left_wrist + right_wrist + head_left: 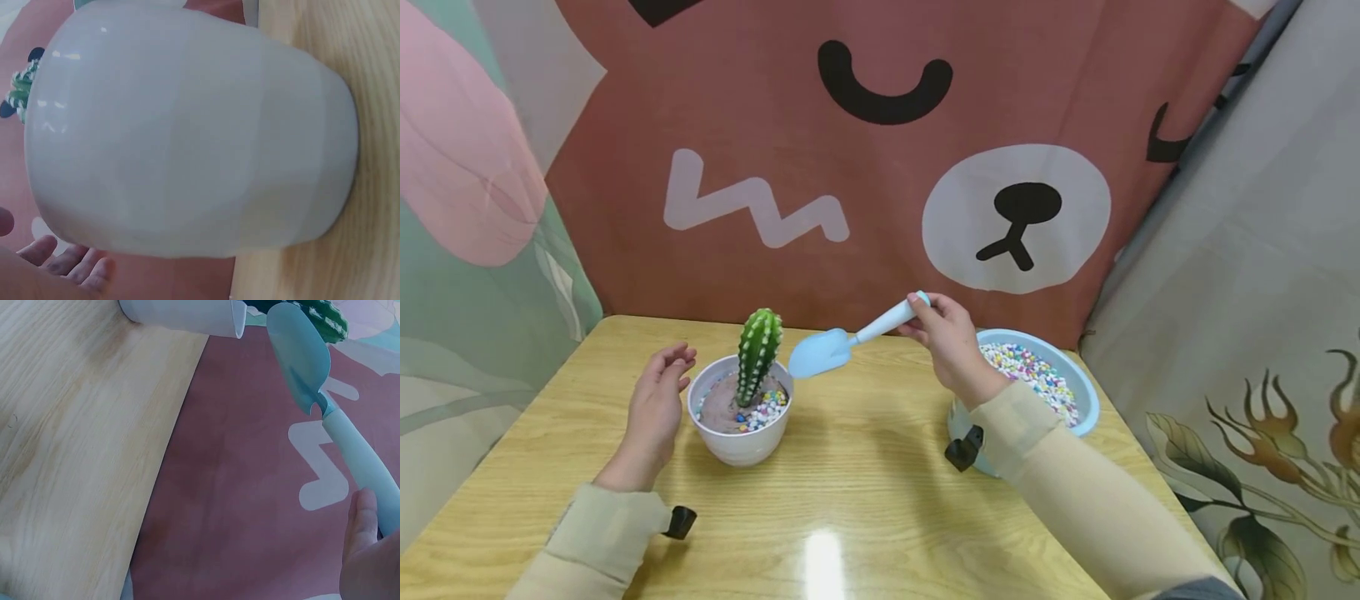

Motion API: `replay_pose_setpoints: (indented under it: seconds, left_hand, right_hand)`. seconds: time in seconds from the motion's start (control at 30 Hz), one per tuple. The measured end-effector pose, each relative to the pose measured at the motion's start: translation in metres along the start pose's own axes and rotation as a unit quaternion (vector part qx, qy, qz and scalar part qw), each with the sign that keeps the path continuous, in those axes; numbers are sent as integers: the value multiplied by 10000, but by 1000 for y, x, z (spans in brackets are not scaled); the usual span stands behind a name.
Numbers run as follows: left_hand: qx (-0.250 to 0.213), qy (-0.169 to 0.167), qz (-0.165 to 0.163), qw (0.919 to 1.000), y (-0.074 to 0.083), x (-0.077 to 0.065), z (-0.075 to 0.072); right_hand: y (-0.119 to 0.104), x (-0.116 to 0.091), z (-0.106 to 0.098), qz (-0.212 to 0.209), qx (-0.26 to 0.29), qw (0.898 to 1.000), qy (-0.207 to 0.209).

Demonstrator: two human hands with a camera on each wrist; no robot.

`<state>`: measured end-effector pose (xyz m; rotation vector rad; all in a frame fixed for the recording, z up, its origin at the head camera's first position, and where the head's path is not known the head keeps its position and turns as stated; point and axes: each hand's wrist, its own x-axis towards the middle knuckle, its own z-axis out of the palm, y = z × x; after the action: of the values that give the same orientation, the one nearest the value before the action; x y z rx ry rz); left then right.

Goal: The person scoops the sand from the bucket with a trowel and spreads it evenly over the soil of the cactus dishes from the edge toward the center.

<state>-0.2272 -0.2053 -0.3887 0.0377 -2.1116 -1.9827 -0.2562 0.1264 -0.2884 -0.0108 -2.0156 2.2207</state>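
Note:
My right hand (951, 346) grips the pale handle of a light-blue trowel (822, 352), held above the table with its blade pointing left, near the rim of a white pot (741, 446). In that pot stands a green cactus (758, 354) with white tufts, in brownish soil partly topped by coloured pebbles (767, 414) on the right side. My left hand (655, 408) is beside the pot's left side, fingers loosely bent and holding nothing. In the left wrist view the pot's wall fills most of the picture, with the fingers (97, 275) near its rim.
A light-blue bucket (1086, 400) full of small multicoloured pebbles (1037, 379) stands on the right, partly hidden by my right forearm. The wooden table (850, 492) ends at a brown cloth (760, 275) with a bear's face behind. Patterned curtains hang at both sides.

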Motion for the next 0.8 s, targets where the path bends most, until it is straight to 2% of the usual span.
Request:
replay_pose_setpoints:
  seconds: [0.1,0.23,0.43,0.53,0.63,0.8]
  left_hand:
    - [2,222,223,9995,4,-2,3]
    - [51,322,546,9980,10,-4,7]
    - [96,235,596,9979,17,-7,12]
    - [-98,190,679,9975,18,-8,13]
    - [-352,119,947,9948,21,-10,15]
    - [-779,-29,1654,9831,34,-17,23]
  right_hand:
    - [-1,-1,-4,61,23,10000,-10]
    - [-1,-1,-12,101,75,9999,22]
    - [-2,-1,-22,91,151,9998,41]
    - [-1,-1,-27,146,225,9996,71]
    - [0,-1,-33,266,407,9986,182]
    - [-1,0,-48,419,744,9956,383]
